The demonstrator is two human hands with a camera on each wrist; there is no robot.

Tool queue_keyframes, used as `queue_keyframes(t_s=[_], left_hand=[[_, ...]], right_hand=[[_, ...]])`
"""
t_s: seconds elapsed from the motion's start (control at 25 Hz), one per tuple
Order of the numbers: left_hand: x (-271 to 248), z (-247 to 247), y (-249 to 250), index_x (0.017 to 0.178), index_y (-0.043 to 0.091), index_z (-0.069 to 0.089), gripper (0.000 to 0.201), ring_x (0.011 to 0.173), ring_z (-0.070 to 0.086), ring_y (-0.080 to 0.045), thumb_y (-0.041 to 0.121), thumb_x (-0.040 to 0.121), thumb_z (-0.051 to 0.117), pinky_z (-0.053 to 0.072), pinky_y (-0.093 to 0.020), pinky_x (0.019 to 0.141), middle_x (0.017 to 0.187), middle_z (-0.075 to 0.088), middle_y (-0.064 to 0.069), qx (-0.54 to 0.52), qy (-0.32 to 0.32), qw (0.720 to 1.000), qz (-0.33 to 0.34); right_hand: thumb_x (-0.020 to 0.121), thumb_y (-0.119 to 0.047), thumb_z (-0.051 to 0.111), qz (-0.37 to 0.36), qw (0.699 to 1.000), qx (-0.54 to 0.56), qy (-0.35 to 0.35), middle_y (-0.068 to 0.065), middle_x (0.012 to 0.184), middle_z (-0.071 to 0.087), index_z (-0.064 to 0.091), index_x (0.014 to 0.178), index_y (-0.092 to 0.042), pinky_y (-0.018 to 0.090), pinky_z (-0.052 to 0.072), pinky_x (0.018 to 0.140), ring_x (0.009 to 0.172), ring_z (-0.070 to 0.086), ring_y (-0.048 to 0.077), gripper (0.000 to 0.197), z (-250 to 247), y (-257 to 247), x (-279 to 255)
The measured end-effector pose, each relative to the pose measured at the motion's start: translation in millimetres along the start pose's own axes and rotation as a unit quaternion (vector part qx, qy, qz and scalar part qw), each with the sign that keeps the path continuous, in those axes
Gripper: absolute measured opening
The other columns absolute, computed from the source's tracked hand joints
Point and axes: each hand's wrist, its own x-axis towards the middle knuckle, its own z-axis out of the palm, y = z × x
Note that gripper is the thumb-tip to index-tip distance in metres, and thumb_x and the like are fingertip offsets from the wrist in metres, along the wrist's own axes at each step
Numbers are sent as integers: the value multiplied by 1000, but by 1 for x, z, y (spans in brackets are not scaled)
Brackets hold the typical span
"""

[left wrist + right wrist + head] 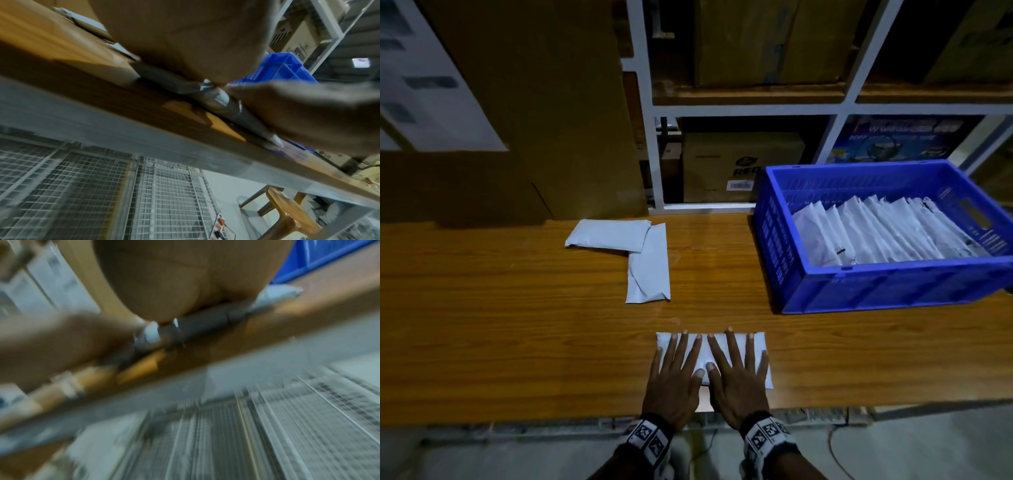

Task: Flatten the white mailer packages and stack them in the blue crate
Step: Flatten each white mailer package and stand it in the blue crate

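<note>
A white mailer [761,346] lies near the table's front edge. Both hands press flat on it, fingers spread: my left hand [676,368] on its left half, my right hand [739,368] on its right half. In the wrist views the mailer [220,97] [273,295] shows as a thin edge under the palms. Two more white mailers sit further back, one lying crosswise [607,234], the other pointing toward me [649,270]. The blue crate [893,287] stands at the right and holds several white mailers [876,236] leaning in a row.
The wooden table [500,325] runs the full width. Behind it stand a large cardboard sheet [534,120] and a white metal shelf [746,109] with cardboard boxes. The table's front edge is just below my wrists.
</note>
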Motion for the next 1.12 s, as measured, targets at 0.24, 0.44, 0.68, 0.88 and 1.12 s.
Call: queue_keyframes(t_s=[0.24, 0.44, 0.68, 0.88, 1.12], left_hand=[[3, 1, 16, 159, 27, 20, 57, 155, 6, -23, 45, 106, 25, 11, -50, 122, 168, 12, 0, -13, 53, 998, -10], [7, 14, 8, 160, 29, 11, 58, 155, -1, -19, 42, 106, 28, 4, -44, 122, 168, 3, 3, -31, 37, 998, -34], [8, 18, 6, 160, 30, 12, 57, 155, -4, -17, 41, 107, 27, 2, -43, 123, 168, 3, 3, -29, 35, 998, -33], [8, 20, 5, 161, 30, 8, 56, 155, -4, -18, 42, 107, 23, 1, -43, 123, 168, 2, 3, -22, 34, 999, -31], [7, 22, 7, 160, 32, 4, 58, 154, -8, -17, 46, 106, 17, 1, -44, 122, 168, -4, 6, -2, 32, 998, -50]], right_hand=[[102, -49, 20, -4, 999, -24, 31, -4, 165, 1, 6, 155, -41, 60, 6, 116, 151, -1, 30, 56, 17, 8, 2], [101, -50, 26, -4, 999, -15, 36, -1, 165, 5, 14, 155, -40, 61, 9, 117, 151, 0, 32, 56, 14, 5, 8], [102, -53, 15, 13, 999, -28, 13, -4, 165, 0, 7, 154, -43, 58, 4, 118, 151, -8, 28, 54, 16, 5, 9], [102, -54, 11, 8, 1000, -6, -21, -6, 164, -8, 1, 154, -45, 55, -4, 119, 150, -13, 26, 54, 12, 4, 7], [101, -52, 9, -33, 998, 8, -49, -12, 158, -26, -5, 152, -49, 53, -21, 115, 144, -32, 25, 53, -11, 7, 16]])
